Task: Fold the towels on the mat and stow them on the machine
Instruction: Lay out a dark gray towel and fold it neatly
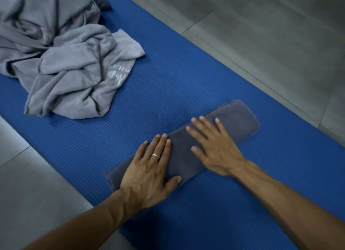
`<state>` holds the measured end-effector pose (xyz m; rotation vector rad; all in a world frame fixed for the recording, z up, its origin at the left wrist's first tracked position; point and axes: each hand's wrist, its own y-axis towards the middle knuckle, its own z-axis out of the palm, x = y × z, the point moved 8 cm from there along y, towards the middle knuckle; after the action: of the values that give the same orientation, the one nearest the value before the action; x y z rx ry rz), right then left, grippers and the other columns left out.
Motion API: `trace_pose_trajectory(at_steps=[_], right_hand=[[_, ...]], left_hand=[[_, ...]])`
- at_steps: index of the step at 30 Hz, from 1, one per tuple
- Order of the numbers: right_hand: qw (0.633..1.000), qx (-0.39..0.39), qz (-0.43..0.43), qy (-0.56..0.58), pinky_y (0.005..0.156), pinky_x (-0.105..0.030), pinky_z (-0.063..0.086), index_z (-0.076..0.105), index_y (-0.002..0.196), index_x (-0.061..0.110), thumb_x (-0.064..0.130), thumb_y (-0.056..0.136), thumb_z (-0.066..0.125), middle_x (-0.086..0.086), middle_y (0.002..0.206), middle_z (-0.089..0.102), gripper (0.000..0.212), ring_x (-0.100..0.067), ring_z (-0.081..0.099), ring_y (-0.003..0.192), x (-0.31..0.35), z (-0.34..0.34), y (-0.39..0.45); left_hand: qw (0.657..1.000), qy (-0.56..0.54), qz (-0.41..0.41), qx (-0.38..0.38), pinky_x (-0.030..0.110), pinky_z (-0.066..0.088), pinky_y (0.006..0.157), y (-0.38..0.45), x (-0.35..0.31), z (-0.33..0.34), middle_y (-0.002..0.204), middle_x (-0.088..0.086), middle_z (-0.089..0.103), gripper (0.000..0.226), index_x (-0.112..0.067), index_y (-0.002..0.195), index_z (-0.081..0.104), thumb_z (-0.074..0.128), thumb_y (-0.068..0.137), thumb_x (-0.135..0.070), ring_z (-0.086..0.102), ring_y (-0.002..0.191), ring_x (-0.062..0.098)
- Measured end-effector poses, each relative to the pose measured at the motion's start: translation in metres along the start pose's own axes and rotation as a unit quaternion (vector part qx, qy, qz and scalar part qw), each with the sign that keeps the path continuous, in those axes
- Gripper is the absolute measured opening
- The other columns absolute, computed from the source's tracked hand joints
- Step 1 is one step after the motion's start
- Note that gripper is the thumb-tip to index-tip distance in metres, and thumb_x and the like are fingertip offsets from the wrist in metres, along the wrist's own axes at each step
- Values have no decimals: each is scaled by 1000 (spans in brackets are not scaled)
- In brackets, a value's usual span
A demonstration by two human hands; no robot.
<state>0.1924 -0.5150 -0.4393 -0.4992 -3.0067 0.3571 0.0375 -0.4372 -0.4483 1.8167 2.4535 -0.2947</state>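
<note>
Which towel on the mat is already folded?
The dark grey towel under both hands, folded into a neat long strip. The light grey towels lie crumpled in a heap at the mat's far end.

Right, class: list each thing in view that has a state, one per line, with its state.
Dark grey folded towel: folded into a long strip, flat on the mat.
Light grey crumpled towels: unfolded, heaped.
Blue ribbed mat: unrolled on the floor.
Left hand: flat, pressing the strip.
Right hand: flat, pressing the strip.

Blue ribbed mat [168, 85] on grey tiled floor [261, 35], bearing folded dark towel [237, 117] and crumpled grey towels [65, 66]
</note>
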Motion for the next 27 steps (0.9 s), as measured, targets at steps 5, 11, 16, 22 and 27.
trace_pose_trajectory(at_steps=[5, 11, 16, 22, 27], right_hand=[[973, 100, 192, -79, 113, -59, -15, -11, 153, 32, 63, 94, -4, 4, 163, -13, 67, -17, -13, 149, -85, -12, 3], [980, 70, 153, -109, 119, -55, -3, 7, 155, 14, 35, 101, 28, -5, 164, 1, 62, -23, -1, 151, 7, -47, 6], [995, 66, 32, -66, 120, -45, 6, 15, 154, 13, 37, 97, 44, -6, 163, 7, 68, -23, 9, 149, 99, -47, -33], [986, 29, 120, 116, 121, -38, 10, 13, 155, 16, 44, 91, 55, -2, 163, 6, 81, -18, 8, 149, 126, -27, -61], [971, -2, 152, 184, 122, -39, 7, 8, 155, 19, 52, 85, 61, 3, 163, -4, 94, -11, -4, 149, 142, -7, -86]], left_hand=[[1000, -3, 6, 18, 42, 6, 121, -2, 2, -1, 160, 13, 8, 91, -4, 152, 10, 19, 91, -71, 7, 149, 27], [1000, -4, 2, 11, 51, 20, 117, -21, 20, -11, 153, 21, 31, 84, -1, 147, 31, 23, 91, -63, 28, 143, 35], [996, -2, -90, 10, 44, 40, 95, -50, 70, -33, 126, 8, 60, 64, -11, 138, 43, 40, 91, -55, 55, 117, 27], [954, -205, -182, 124, 30, 39, 67, -51, 101, -28, 84, 1, 62, 39, -18, 84, 55, 60, 85, -57, 61, 88, 26], [849, -458, -216, 148, 30, 50, 62, -47, 98, -35, 83, 5, 69, 32, -10, 90, 66, 67, 86, -42, 65, 78, 21]])
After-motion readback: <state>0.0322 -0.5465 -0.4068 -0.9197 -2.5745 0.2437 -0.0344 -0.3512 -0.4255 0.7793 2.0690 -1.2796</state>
